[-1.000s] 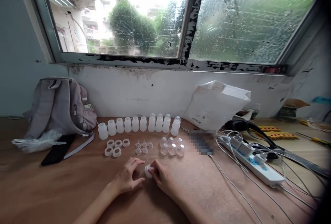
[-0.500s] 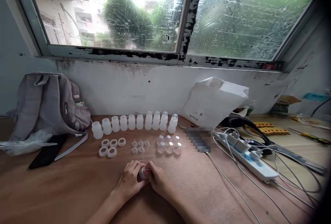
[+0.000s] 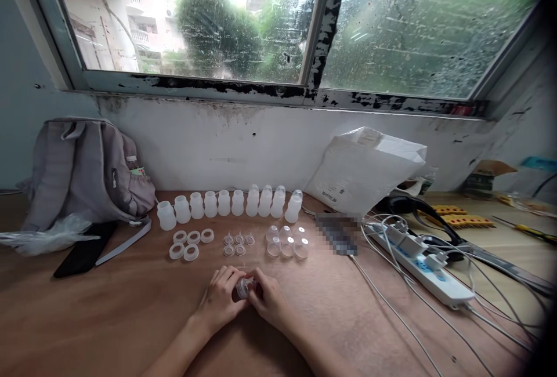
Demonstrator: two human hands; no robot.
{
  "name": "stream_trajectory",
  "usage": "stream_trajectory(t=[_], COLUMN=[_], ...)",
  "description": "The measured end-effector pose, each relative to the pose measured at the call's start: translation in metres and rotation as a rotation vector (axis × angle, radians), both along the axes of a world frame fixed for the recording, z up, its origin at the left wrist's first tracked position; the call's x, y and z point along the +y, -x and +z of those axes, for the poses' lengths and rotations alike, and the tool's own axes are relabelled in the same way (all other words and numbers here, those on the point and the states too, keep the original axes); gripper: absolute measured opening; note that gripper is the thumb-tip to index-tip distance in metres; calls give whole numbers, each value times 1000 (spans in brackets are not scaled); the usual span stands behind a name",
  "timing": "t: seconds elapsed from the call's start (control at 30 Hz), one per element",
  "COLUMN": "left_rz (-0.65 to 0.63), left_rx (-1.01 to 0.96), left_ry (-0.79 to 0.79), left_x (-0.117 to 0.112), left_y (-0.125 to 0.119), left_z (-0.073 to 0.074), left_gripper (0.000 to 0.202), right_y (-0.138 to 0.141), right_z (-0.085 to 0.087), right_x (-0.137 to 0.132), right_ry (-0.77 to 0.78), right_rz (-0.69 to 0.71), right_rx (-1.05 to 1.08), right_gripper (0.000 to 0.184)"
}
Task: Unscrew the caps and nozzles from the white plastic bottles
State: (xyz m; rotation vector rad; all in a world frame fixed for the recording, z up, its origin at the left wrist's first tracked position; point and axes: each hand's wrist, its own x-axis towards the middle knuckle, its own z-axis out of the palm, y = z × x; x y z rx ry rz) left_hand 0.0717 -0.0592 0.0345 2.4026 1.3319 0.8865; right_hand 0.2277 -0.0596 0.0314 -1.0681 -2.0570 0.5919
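Note:
My left hand (image 3: 220,297) and my right hand (image 3: 268,298) meet over the wooden table (image 3: 130,319), both pinching one small translucent ring cap (image 3: 242,288) between their fingertips. Just beyond them lie loose white rings (image 3: 188,245), small clear nipples (image 3: 237,244) and clear dome caps (image 3: 287,242). Behind those stands a row of small white bottles (image 3: 226,205) along the wall.
A grey backpack (image 3: 82,171), a crumpled plastic bag (image 3: 46,236) and a black phone (image 3: 82,256) lie at the left. A white padded envelope (image 3: 365,171) leans on the wall. A power strip (image 3: 424,272) with tangled cables lies at the right.
My left hand has closed in on the ring cap, so both hands now grip it together. The cap has tilted between my fingers. The view has shifted slightly.

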Motion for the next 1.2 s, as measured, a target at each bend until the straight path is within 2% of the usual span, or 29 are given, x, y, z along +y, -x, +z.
stream_trajectory(t=[0.33, 0.73, 0.9, 1.03, 1.2], left_rz=[-19, -50, 93, 294, 526], left_rx=[41, 47, 50, 130, 190], left_ry=[-18, -19, -95, -178, -192], left_x=[0, 4, 16, 31, 45], left_y=[2, 14, 27, 42, 59], left_z=[0, 4, -3, -11, -19], left_gripper=[34, 39, 35, 32, 32], right_y=[-2, -4, -6, -7, -7], right_z=[-1, 2, -8, -17, -19], right_x=[-1, -4, 3, 12, 22], right_ry=[14, 10, -15, -21, -45], right_rz=[-9, 1, -127, -241, -279], right_rx=[-41, -24, -19, 4, -7], right_gripper=[26, 22, 20, 18, 20])
